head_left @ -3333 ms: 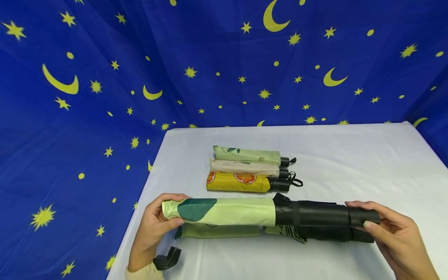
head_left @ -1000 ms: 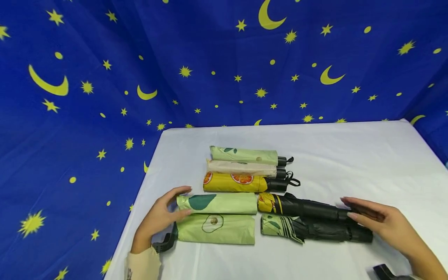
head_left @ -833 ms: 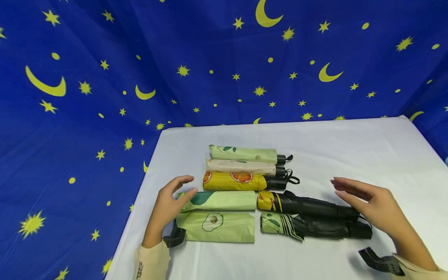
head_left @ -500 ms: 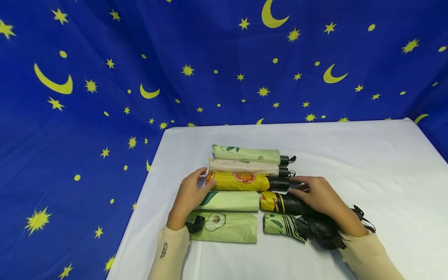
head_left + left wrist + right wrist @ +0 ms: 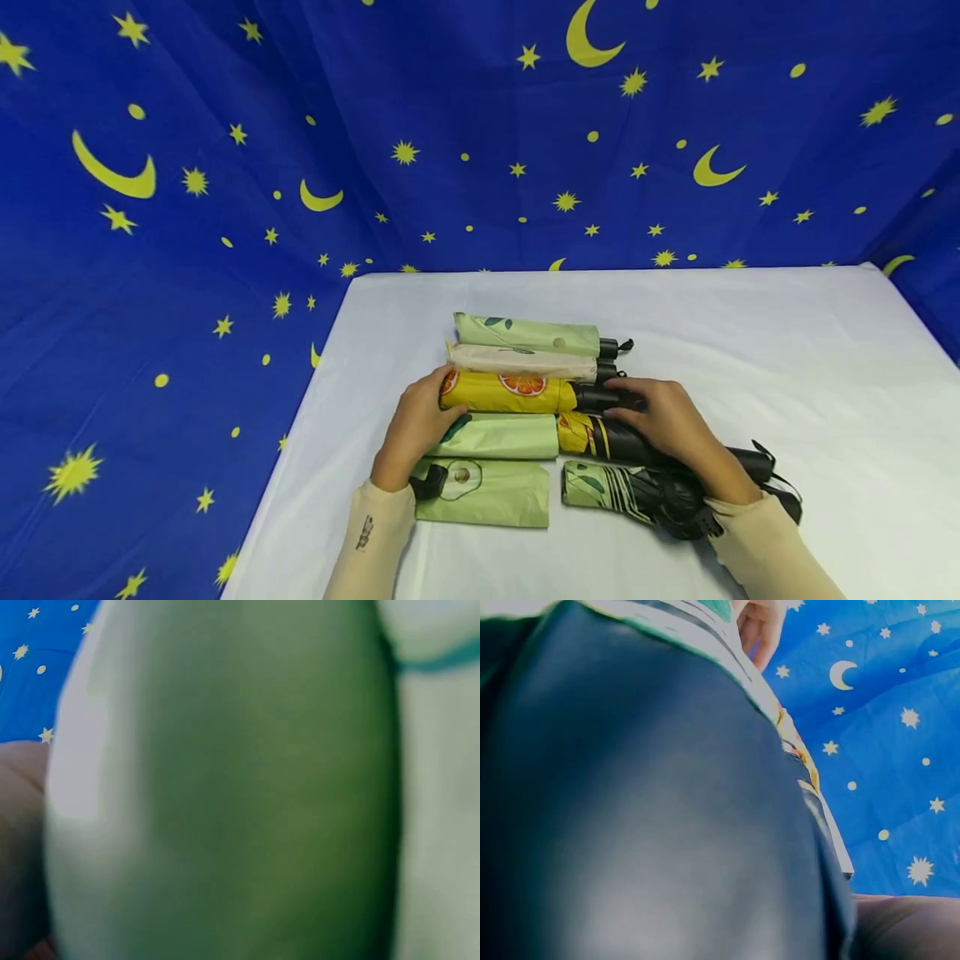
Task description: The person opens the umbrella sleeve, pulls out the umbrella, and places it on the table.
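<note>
My left hand (image 5: 416,421) grips the left end of a yellow folded umbrella (image 5: 506,392) printed with orange slices. My right hand (image 5: 667,417) holds its black handle end. The umbrella lies level on the table. Just in front are a pale green sleeve (image 5: 510,437) and a yellow-and-black folded umbrella (image 5: 581,437). Nearer still lie an avocado-print green sleeve (image 5: 502,492) and a green-and-black folded umbrella (image 5: 592,483), partly behind my right forearm. Blurred green fabric (image 5: 240,780) fills the left wrist view; a black surface (image 5: 667,810) fills much of the right wrist view.
Behind the yellow umbrella, a cream umbrella (image 5: 525,361) and a light green umbrella (image 5: 532,333) lie in parallel. They rest on a white-covered table (image 5: 750,333). A blue curtain (image 5: 480,108) with stars and moons stands behind and to the left.
Both hands held up the pale green sleeve with the black-handled umbrella, then laid them down as two separate pieces. My hands moved back and inward and took hold of the yellow umbrella's ends.
</note>
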### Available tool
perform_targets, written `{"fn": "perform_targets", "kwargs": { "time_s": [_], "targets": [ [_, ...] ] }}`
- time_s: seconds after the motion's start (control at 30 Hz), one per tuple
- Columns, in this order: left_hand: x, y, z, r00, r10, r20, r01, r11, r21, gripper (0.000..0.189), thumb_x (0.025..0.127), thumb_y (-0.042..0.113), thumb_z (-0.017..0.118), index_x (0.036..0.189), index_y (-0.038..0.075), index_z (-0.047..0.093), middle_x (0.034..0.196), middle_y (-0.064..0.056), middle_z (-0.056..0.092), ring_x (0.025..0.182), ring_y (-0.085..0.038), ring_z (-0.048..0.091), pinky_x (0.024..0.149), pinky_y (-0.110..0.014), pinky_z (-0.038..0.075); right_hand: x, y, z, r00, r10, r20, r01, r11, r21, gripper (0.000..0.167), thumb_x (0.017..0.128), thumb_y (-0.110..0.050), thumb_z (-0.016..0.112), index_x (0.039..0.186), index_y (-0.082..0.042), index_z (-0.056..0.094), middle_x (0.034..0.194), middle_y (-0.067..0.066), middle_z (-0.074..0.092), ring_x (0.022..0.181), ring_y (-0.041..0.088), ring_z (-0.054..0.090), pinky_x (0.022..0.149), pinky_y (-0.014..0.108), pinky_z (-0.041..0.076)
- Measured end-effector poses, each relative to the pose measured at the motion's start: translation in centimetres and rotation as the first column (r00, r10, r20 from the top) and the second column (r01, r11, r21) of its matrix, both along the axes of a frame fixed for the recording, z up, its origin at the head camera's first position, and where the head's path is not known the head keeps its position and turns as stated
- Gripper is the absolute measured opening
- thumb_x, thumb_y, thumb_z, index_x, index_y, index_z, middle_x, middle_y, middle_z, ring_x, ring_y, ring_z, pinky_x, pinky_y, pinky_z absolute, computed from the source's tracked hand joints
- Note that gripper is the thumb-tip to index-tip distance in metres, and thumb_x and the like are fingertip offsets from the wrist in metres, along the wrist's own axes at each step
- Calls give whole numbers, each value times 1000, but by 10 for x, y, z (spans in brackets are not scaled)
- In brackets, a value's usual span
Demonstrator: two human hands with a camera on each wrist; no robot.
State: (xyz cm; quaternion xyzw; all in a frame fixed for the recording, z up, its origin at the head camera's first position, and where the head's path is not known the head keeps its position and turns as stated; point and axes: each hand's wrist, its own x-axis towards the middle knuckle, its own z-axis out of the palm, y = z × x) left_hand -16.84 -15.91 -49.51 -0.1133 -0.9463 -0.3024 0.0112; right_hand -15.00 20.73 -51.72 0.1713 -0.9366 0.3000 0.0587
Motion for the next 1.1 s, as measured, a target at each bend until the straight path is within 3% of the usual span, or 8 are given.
{"fn": "perform_targets", "kwargs": {
  "time_s": [0.27,0.47,0.6,0.73,0.83,0.93,1.0,1.1],
  "targets": [
    [2,1,-6,995,11,-99,-11,1000,1,68,79,8,89,139,-3,59,129,-22,66,116,-38,64,98,-48,52,0,-2,-2,996,-3,-90,1,1000,-28,37,84,-16,87,119,-11,77,106,11,77,51,1,30,61,30,41],
    [4,-7,6,996,21,-88,-9,991,130,70,80,11,89,143,4,58,127,-15,68,109,-30,67,90,-44,57,6,1,8,983,-42,-181,20,993,-120,38,80,-12,89,117,-11,78,107,7,77,72,15,69,67,37,56],
    [6,-15,20,997,11,-80,16,944,330,72,80,14,90,146,13,58,126,-6,67,105,-21,65,87,-37,58,14,6,24,988,-114,-108,87,970,-228,38,81,-13,88,118,-9,77,107,8,77,93,24,75,74,28,60],
    [9,-21,32,996,-60,-59,83,803,591,71,83,12,88,146,17,57,136,-7,59,115,-21,58,89,-30,57,22,13,43,990,-118,77,140,891,-432,41,86,-16,85,124,-6,74,115,7,75,97,13,73,77,17,57],
    [12,-23,38,981,-184,-57,154,575,804,66,86,-3,80,146,7,54,139,-16,53,116,-26,57,88,-30,58,30,15,57,985,-37,169,135,775,-617,42,88,-9,82,128,-1,70,118,3,74,100,9,72,80,23,58],
    [16,-22,42,948,-308,-80,191,350,917,60,87,-12,74,142,-1,51,135,-21,51,112,-26,60,86,-31,59,38,14,69,987,86,134,50,631,-774,40,91,7,73,130,8,64,117,3,74,97,14,74,80,29,60],
    [20,-20,45,928,-359,-94,203,279,939,57,89,-9,73,140,-1,50,131,-18,52,109,-24,61,87,-30,58,41,12,75,982,173,76,-29,538,-843,38,92,17,64,130,14,60,118,9,73,95,20,75,79,35,60],
    [26,-18,47,911,-397,-114,227,250,941,57,89,-3,76,139,1,49,131,-15,53,110,-22,61,88,-29,58,48,10,82,970,241,31,-96,497,-862,37,94,20,57,131,17,57,125,13,70,96,25,75,79,41,59]
  ]
}}
